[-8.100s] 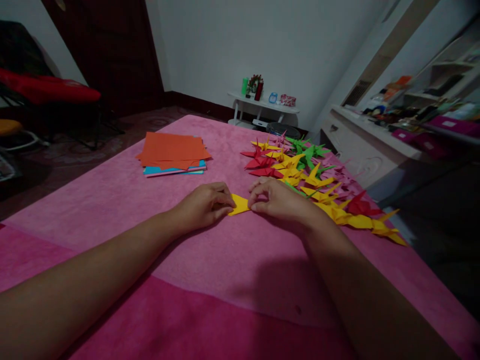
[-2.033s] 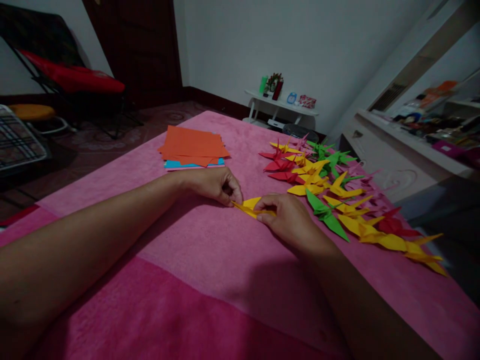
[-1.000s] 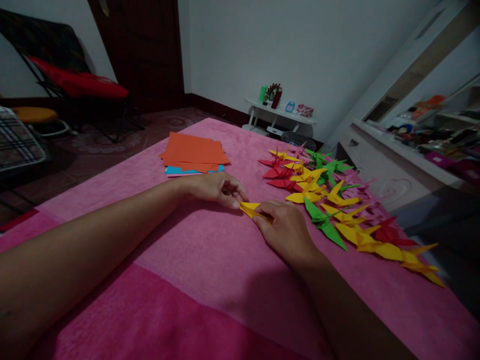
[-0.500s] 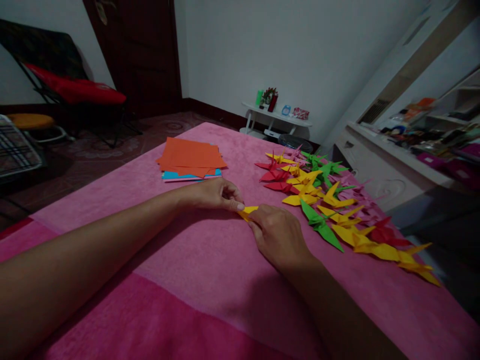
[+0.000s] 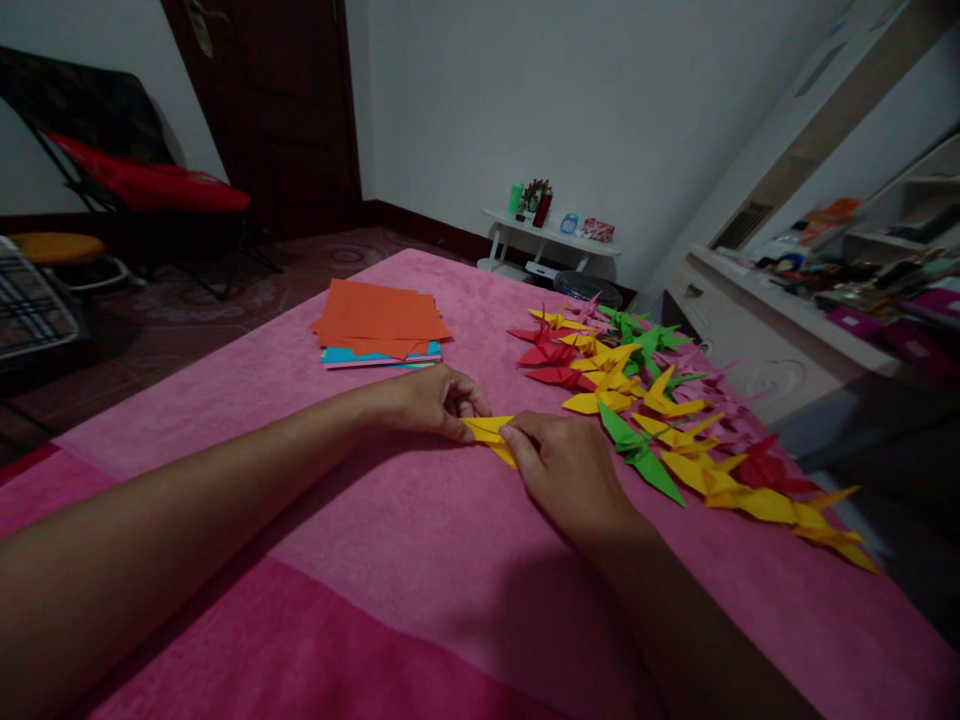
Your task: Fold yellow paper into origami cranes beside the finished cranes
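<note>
A folded piece of yellow origami paper (image 5: pixel 489 430) is stretched between my two hands, just above or on the pink cloth. My left hand (image 5: pixel 439 402) pinches its left end between thumb and fingers. At its right end, my right hand (image 5: pixel 566 455) grips it with thumb and bent forefinger; part of the paper is hidden there. To the right lie several folded paper cranes in yellow, red, green and pink, the nearest a green crane (image 5: pixel 639 455). Beyond my left hand rests a stack of orange paper sheets (image 5: pixel 381 312) with blue and pink sheets beneath.
The pink cloth (image 5: pixel 375 530) covers the surface under my hands. Farther off stand a small white table (image 5: pixel 555 232) with small items, a red and black folding chair (image 5: pixel 150 185), and a dark door (image 5: pixel 270 110). A cluttered white dresser (image 5: pixel 757 320) is at the right.
More of the yellow paper now shows between my hands, with a flap pointing down. My left hand has shifted slightly down and left along with the paper's end.
</note>
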`<state>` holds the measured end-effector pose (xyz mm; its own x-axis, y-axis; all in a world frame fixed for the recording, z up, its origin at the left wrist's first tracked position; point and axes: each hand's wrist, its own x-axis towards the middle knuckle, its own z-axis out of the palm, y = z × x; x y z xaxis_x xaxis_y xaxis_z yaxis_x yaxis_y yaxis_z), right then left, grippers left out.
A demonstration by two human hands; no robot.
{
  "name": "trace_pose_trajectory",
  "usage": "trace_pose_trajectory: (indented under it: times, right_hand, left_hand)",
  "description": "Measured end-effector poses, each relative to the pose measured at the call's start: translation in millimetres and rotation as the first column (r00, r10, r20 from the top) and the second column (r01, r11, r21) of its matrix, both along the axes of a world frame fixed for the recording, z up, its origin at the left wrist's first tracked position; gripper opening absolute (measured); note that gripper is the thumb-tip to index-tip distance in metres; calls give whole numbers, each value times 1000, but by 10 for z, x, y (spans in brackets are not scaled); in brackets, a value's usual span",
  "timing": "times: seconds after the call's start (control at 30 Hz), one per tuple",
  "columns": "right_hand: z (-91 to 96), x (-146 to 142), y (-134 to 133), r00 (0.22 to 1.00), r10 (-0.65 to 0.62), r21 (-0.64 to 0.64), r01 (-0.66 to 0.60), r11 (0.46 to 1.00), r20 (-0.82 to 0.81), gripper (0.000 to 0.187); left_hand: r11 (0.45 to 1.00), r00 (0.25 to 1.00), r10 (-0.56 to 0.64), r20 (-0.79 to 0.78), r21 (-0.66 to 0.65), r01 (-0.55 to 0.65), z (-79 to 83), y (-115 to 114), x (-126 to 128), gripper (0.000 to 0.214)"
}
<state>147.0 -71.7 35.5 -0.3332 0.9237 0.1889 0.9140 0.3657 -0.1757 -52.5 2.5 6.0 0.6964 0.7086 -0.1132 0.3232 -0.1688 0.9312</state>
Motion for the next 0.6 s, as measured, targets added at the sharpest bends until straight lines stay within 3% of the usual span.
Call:
trace_pose_trajectory:
  times: [0.33,0.6]
  right_hand:
    - [-41,43,39,989,4,-53,-12,999,-145,16]
    - [-246,136,189,941,-26,-160,-30,987,-337,16]
  left_hand:
    - [998,998,7,61,55,-10,-66,47,-25,27]
    - [983,993,94,64,150,-103,-168,98,1,21]
